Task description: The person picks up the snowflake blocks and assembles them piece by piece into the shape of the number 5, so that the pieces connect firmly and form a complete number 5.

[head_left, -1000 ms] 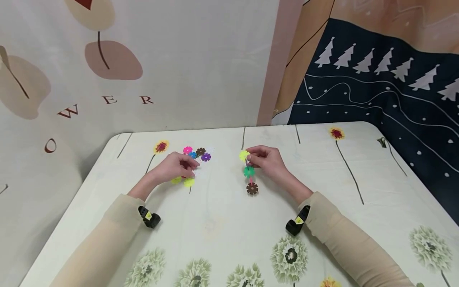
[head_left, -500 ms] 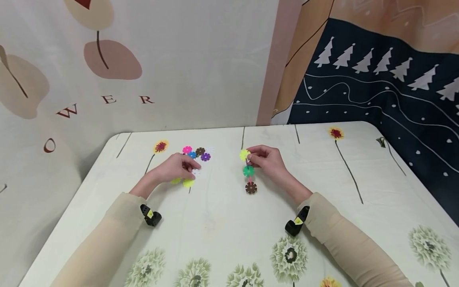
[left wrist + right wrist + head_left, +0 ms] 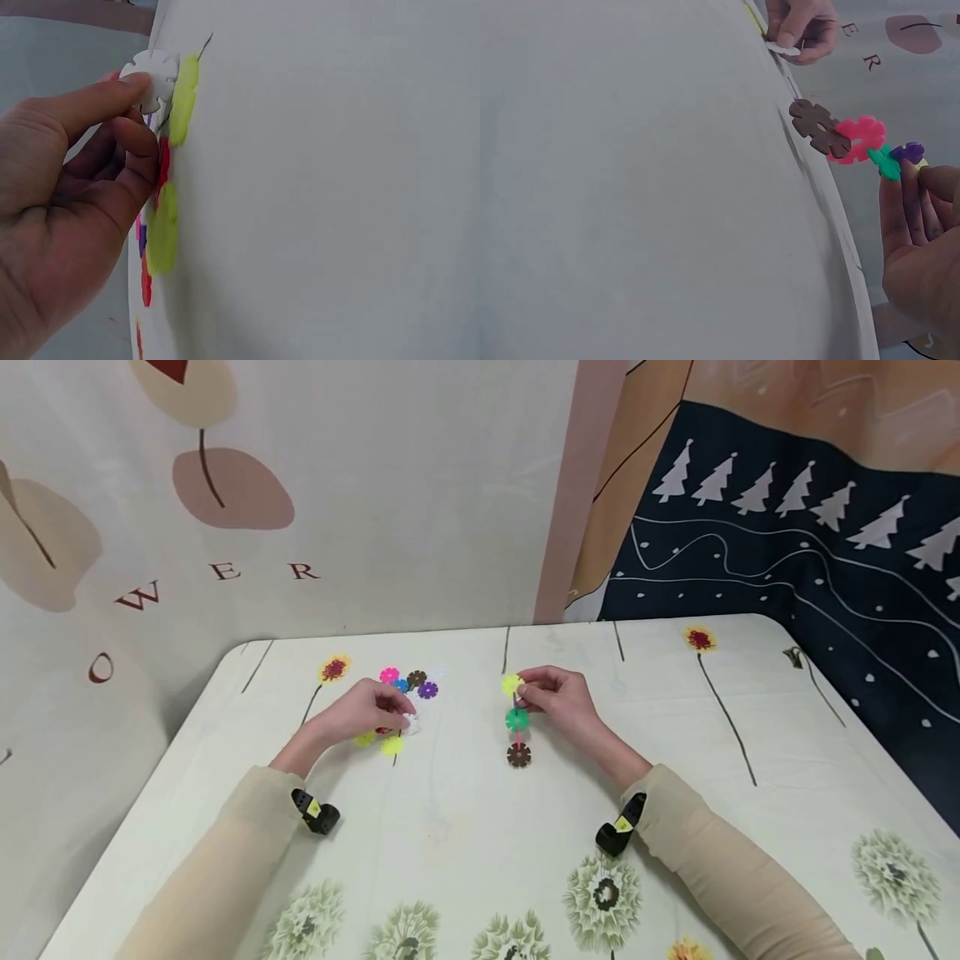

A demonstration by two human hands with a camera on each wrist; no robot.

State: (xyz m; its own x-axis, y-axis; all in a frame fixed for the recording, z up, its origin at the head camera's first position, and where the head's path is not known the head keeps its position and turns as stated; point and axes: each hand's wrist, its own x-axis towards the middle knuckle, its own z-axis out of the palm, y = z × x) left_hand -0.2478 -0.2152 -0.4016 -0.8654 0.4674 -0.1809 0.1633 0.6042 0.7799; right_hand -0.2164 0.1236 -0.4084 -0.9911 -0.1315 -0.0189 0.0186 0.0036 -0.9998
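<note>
My left hand (image 3: 365, 708) pinches a white notched plastic disc (image 3: 155, 79) between thumb and fingers, over a loose group of similar discs. Under and beside that hand lie yellow discs (image 3: 392, 746) and a red one (image 3: 163, 161), partly hidden by it. My right hand (image 3: 558, 695) holds up a chain of interlocked discs by its yellow end disc (image 3: 512, 685). From there the chain runs through a purple disc (image 3: 910, 152), a green disc (image 3: 517, 719) and a pink disc (image 3: 862, 137) to a brown disc (image 3: 519, 755) at the free end.
Behind the left hand lie more discs: a pink one (image 3: 389, 675), a blue one (image 3: 401, 686), a brown one (image 3: 417, 678) and a purple one (image 3: 428, 690). A flower-printed white cloth (image 3: 465, 827) covers the table. Printed fabric (image 3: 420, 510) hangs behind its far edge.
My left fingers have closed on the white disc and lifted it a little. My right hand stays nearly still with the chain, whose brown end swings slightly left.
</note>
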